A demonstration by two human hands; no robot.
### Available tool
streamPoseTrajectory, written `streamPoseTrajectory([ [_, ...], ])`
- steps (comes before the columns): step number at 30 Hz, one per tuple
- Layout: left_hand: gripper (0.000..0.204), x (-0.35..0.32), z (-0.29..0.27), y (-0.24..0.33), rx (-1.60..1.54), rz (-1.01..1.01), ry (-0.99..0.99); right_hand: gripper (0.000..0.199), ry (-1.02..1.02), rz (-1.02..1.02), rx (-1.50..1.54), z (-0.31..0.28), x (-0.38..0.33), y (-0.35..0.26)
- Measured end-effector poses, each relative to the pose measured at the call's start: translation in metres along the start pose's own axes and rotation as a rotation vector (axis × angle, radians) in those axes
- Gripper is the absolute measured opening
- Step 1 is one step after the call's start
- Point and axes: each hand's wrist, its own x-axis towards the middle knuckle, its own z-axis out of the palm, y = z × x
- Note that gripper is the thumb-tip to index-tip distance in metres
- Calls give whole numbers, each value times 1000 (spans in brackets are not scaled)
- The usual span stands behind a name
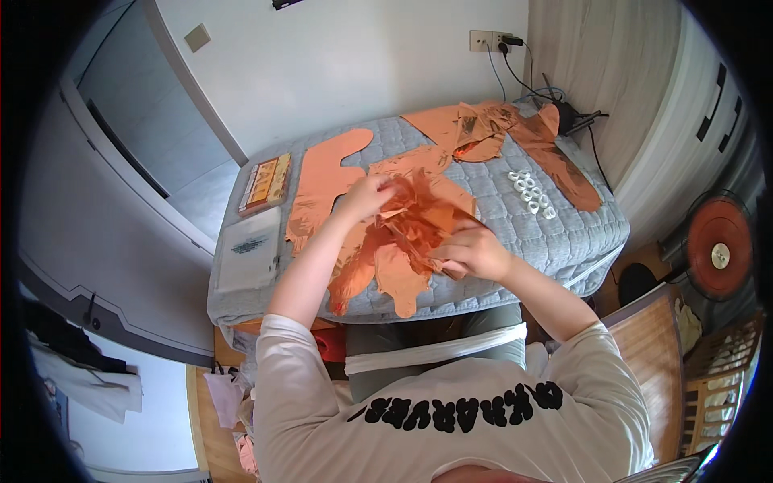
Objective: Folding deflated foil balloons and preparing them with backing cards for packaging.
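A crumpled, shiny copper-orange foil balloon point(423, 213), limp and without air, lies in front of me on the quilted bed. My left hand point(370, 197) pinches its upper left part, with the fingertips partly hidden in the foil. At its lower right edge, my right hand point(473, 251) is closed on the foil between thumb and fingers. Part of the foil, with a rounded tab point(403, 286), hangs toward the bed's near edge. Left of my hands a flat foil balloon point(318, 185) is spread out. More folded foil balloons point(483, 133) lie at the back, and one long strip point(555, 161) reaches right.
Several small white rolls point(531, 193) sit right of my hands on the grey quilted cover point(499, 274). A clear plastic packet point(251, 249) and a flat yellow-red package point(268, 183) lie at the left. A black router point(573, 119) with cables stands at the back right corner.
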Motion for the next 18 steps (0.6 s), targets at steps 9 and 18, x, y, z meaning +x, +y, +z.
streamPoseTrajectory([
  [9, 34, 71, 0, -25, 328, -209, 31, 27, -14, 130, 100, 22, -1, -18],
  [18, 70, 63, 26, -64, 106, -7, 331, 37, -13, 341, 83, 65, 16, -43],
])
